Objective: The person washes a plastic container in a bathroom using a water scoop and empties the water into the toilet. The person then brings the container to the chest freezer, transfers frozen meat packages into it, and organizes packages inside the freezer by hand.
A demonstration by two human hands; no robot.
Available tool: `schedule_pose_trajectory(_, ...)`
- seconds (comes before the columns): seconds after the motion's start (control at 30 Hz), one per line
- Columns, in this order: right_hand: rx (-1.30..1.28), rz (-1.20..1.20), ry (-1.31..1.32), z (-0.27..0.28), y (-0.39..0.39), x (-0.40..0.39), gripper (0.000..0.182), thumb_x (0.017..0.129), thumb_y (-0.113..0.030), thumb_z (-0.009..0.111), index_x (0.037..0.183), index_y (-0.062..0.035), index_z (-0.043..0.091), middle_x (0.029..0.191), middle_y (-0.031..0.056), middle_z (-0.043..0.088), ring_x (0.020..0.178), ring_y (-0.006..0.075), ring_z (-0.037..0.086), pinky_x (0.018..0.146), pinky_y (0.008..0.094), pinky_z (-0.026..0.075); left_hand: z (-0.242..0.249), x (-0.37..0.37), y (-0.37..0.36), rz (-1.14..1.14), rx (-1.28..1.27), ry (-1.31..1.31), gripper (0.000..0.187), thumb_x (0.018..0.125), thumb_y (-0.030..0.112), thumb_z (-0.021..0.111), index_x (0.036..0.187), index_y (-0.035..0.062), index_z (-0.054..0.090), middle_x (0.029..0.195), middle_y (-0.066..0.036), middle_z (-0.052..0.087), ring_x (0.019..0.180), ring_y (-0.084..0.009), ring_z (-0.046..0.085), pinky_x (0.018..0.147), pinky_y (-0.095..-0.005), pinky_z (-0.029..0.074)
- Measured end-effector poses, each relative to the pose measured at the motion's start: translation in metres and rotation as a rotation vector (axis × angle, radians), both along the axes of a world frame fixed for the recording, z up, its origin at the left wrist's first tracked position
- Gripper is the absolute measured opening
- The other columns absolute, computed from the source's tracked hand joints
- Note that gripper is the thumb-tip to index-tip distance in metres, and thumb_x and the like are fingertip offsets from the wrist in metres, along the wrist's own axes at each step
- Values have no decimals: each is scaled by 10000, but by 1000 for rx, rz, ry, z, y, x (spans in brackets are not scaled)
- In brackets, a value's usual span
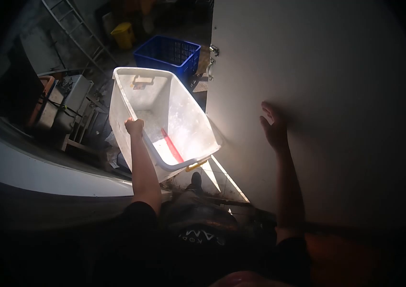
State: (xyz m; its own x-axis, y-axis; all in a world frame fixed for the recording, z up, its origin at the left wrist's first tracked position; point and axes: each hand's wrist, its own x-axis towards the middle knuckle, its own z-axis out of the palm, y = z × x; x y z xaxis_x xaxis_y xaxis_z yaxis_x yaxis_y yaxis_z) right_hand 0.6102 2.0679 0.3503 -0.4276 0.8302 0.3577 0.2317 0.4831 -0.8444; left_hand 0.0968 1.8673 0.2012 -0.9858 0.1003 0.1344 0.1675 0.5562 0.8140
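A large white plastic tub (188, 119) hangs tilted in front of me, its open top facing my way. My left hand (135, 126) is closed over its left rim. Inside lies a long red strip (172, 146), and a yellow handle (196, 165) shows on the near end. My right hand (275, 128) is raised at the pale door panel (337, 95), fingers apart and holding nothing. The tub's right side comes close to the door's edge.
Behind the tub stands a blue crate (167, 61), with a yellow bucket (123, 35) farther back. A ladder (76, 28) leans at the upper left. Containers, including a grey-white bin (73, 98), sit at the left. A latch (214, 49) juts from the door's edge.
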Motion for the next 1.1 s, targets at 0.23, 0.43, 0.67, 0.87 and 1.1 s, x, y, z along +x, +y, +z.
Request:
schedule_pose_trajectory(0.23, 119, -147, -71, -18, -78, -11, 368, 830, -13, 593, 1192, -79, 582, 1301, 122, 542, 1218, 269, 507, 1010, 383, 421, 19, 5, -49, -204, -58, -126, 270, 486, 52, 637, 691, -69, 509, 962, -156, 520, 750, -262, 539, 616, -367, 462)
schedule_pose_trajectory(0.43, -952, -279, -44, -184, -203, -44, 595, 813, -350, 681, 1293, -43, 506, 1192, 172, 591, 1057, 246, 593, 917, 356, 458, 41, 16, -61, -290, 94, -410, 253, 488, 28, 630, 684, -57, 496, 848, -127, 507, 662, -238, 504, 522, -397, 426)
schedule_pose_trajectory(0.67, -1391, -583, 233, -131, -310, -151, 711, 780, -346, 736, 1303, 9, 410, 974, 117, 588, 860, 250, 590, 607, 321, 510, 29, 0, -92, -382, 152, -405, 220, 507, -9, 620, 700, -45, 522, 720, -83, 500, 580, -201, 475, 466, -365, 385)
schedule_pose_trajectory(0.87, -1526, -520, 440, -161, -348, -128, 492, 762, -114, 733, 1158, -70, 445, 919, 108, 568, 754, 249, 595, 531, 349, 520, 65, 21, -103, -548, 211, -472, 181, 527, -27, 616, 683, -37, 525, 679, -69, 509, 561, -169, 466, 462, -337, 368)
schedule_pose_trajectory(1.1, -1254, -686, 849, -101, -409, -145, 413, 780, -31, 685, 1094, -62, 418, 980, 99, 544, 774, 236, 581, 579, 390, 536, 98, 9, -115, -640, 230, -552, 142, 556, -14, 596, 678, -6, 525, 643, -39, 508, 536, -149, 432, 467, -323, 338)
